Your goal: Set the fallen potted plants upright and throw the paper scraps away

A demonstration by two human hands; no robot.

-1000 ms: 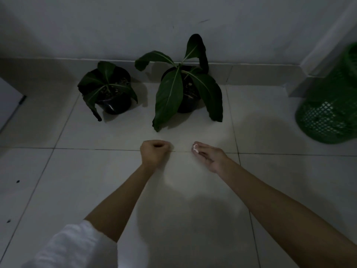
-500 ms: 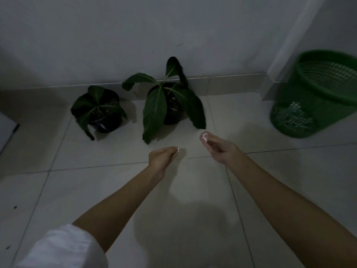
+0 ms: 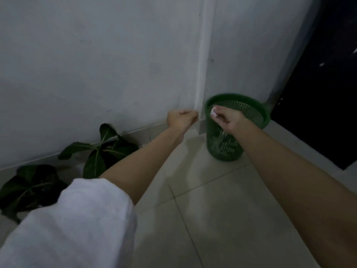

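A white paper scrap sits pinched in my right hand, fingertips closed on it, held in front of the near rim of the green mesh basket at about rim height. I judge it is carried there so that opening the fingers drops it straight inside. My left hand is curled shut just left of the basket, in front of the wall corner. A pale sliver may show at its fingertips, but I cannot tell whether it holds a scrap.

The basket stands on the floor in the far right corner, close against the white corner trim, open end up, with pale bits showing through its mesh low down. The two potted plants are at the near left along the wall, well apart from the basket. Their pots are mostly hidden by dark leaves and by my white sleeve, so I cannot say from here how they stand.

The floor is pale glossy tile with thin grout lines, and no loose scraps show on it. The room is dim. A dark opening lies right of the basket.
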